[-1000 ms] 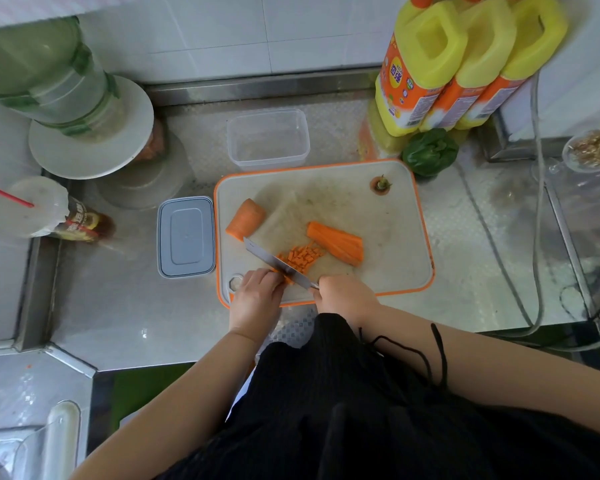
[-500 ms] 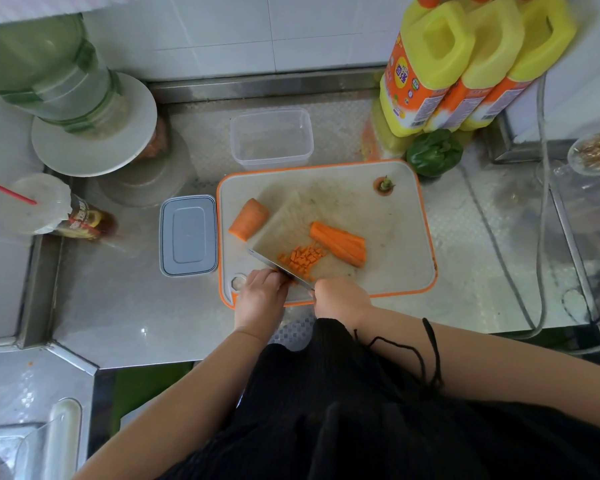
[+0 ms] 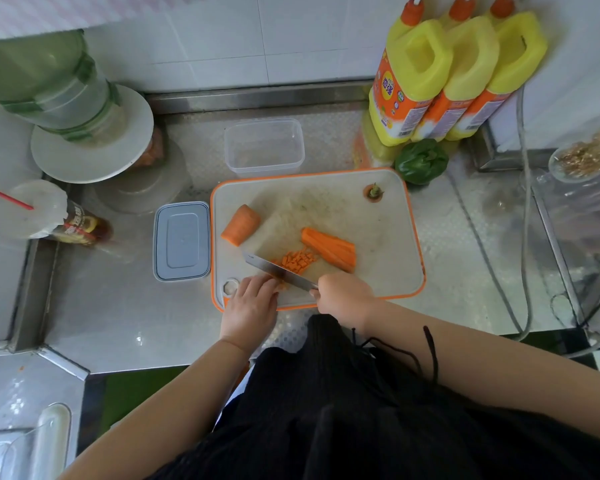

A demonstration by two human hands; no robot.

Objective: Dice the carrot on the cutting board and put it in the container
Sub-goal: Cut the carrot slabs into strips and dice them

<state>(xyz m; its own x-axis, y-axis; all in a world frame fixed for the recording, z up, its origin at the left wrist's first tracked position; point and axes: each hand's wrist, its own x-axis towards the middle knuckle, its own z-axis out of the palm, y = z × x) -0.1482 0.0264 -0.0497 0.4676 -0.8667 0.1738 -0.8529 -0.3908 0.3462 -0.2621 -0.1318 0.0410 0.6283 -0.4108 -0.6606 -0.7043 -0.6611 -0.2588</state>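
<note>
An orange-rimmed white cutting board (image 3: 378,258) lies on the steel counter. On it sit a thick carrot chunk (image 3: 240,224), a bundle of carrot strips (image 3: 329,248), a small pile of diced carrot (image 3: 296,260) and the cut carrot top (image 3: 373,192). My right hand (image 3: 343,294) grips the handle of a knife (image 3: 278,270) whose blade lies across the board's front left. My left hand (image 3: 252,301) holds down a few carrot strips right against the blade; they are mostly hidden under my fingers. A clear plastic container (image 3: 264,147) stands empty behind the board.
A grey lid (image 3: 181,240) lies left of the board. Three yellow bottles (image 3: 447,74) and a green pepper (image 3: 420,161) stand at the back right. A green jug on a white plate (image 3: 90,147) and a cup with a red straw (image 3: 39,209) are left. Cables run along the right.
The knife has crept slightly toward my left hand as it chops, and the diced pile beside the blade has grown a little. Both hands stay in place.
</note>
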